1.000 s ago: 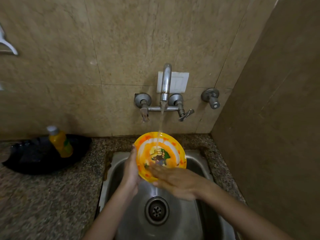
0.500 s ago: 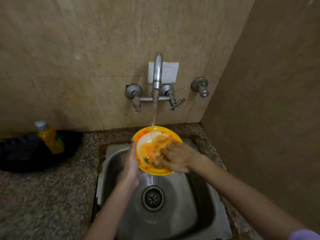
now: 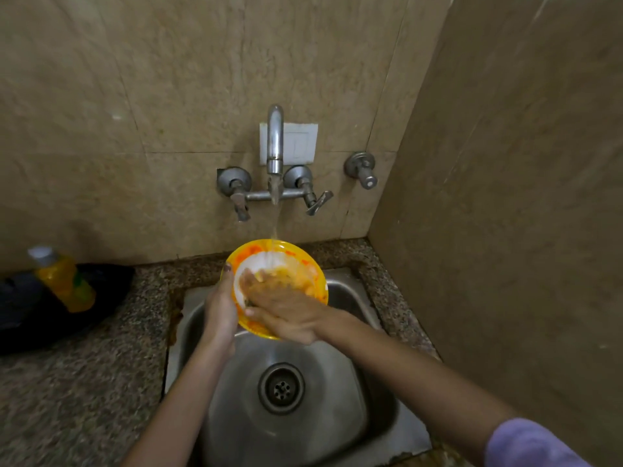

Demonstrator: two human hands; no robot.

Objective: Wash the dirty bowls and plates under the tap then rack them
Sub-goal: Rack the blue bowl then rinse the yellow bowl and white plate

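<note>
Bowl point(image 3: 305, 264) centre under blurred right hand point(image 3: 286, 308) (fingers indistinct); black object point(image 3: 20, 305) cropped at left edge

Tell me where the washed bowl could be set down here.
Bare counter lies left of the sink, in front of the bottle and the black object. The sink floor around the drain is free too. Under the tap it is crowded: left hand and right hand are on the bowl.
</note>
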